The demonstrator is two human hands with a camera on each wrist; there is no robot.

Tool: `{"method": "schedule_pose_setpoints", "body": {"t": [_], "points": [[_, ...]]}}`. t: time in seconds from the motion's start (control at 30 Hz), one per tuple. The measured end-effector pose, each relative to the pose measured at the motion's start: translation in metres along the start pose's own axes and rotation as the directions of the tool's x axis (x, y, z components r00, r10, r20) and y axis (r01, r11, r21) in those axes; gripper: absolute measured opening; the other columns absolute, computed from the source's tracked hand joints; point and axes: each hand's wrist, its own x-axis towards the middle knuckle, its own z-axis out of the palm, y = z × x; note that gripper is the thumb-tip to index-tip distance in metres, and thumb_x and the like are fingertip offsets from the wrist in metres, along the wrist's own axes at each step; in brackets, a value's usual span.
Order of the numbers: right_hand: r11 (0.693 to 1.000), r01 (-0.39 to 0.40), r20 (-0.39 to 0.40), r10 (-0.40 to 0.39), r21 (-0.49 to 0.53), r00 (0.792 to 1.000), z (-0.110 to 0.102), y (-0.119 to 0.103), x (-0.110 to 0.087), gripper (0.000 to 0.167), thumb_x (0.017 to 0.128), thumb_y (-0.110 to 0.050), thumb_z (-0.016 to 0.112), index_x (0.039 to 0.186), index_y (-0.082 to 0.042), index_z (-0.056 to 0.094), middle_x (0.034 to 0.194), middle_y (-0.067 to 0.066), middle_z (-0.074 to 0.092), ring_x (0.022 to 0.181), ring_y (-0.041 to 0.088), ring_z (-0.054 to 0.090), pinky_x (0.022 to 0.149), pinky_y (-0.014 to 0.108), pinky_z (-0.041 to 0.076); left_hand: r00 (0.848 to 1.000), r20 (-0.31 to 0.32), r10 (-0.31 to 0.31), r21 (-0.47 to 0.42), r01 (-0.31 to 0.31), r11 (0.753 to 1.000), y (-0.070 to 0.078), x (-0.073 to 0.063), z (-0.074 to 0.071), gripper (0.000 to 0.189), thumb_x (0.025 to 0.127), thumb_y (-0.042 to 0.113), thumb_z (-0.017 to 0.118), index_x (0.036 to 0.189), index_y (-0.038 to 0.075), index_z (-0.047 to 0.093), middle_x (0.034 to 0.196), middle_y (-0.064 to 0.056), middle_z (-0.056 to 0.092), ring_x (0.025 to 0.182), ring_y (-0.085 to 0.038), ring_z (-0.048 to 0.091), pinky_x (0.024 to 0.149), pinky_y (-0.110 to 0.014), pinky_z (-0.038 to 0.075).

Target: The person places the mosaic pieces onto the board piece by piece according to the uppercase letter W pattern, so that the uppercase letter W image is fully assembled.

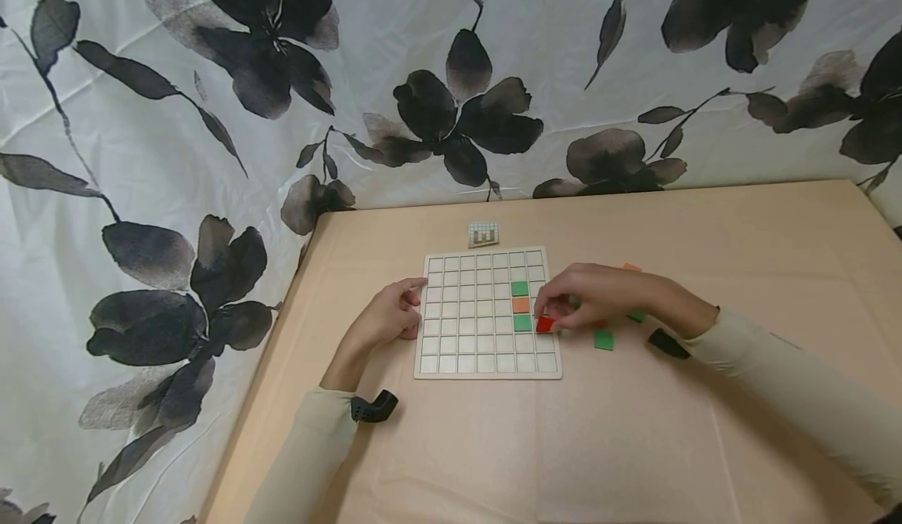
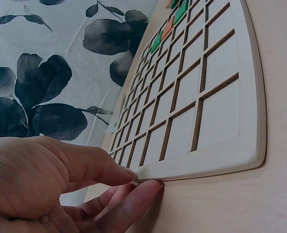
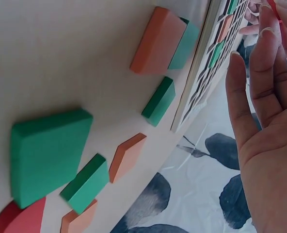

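A white grid board (image 1: 486,374) with dark lines between its squares lies flat on the table. In one column near its right side sit a green tile (image 1: 519,288), an orange tile (image 1: 520,305) and another green tile (image 1: 522,323). Thumb and fingers of my right hand (image 1: 599,293) pinch a red tile (image 1: 545,324) over the board's right edge, beside the lower green tile. At the opposite edge, my left hand (image 1: 386,316) holds the board's rim; the left wrist view shows thumb (image 2: 112,167) and fingertips (image 2: 151,191) meeting there.
Loose green and orange pieces lie right of the board, including a green square (image 1: 603,340), partly hidden under my right arm. A large green block (image 3: 49,155) and a red piece (image 3: 22,218) show in the right wrist view. Behind the board is a small patterned card (image 1: 483,234).
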Motion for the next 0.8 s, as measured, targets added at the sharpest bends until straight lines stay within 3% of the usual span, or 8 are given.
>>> {"method": "schedule_pose_setpoints", "body": {"t": [0.6,0.8], "points": [[1.0,0.007,0.027,-0.006,-0.025,1.0,0.009,-0.009,0.02,0.017,0.089,-0.025,0.079,0.105,-0.025,0.073,0.078,-0.017,0.057,0.073,0.01,0.057,0.064,0.021,0.045,1.0,0.006,0.001,-0.004,-0.001,1.0,-0.001,0.0,0.0,0.071,0.088,-0.012,0.059,0.153,0.013,0.045,0.108,-0.013,0.049,0.074,-0.019,0.054,0.059,-0.03,0.056],[0.997,0.002,0.043,0.001,-0.081,0.999,0.017,-0.011,0.024,0.015,0.09,-0.027,0.077,0.104,-0.027,0.073,0.077,-0.019,0.056,0.071,0.003,0.054,0.065,0.022,0.045,1.0,0.004,-0.006,-0.005,0.006,1.0,-0.001,0.0,0.0,0.071,0.088,-0.012,0.06,0.153,0.013,0.045,0.108,-0.013,0.049,0.074,-0.019,0.054,0.059,-0.031,0.057]]}}
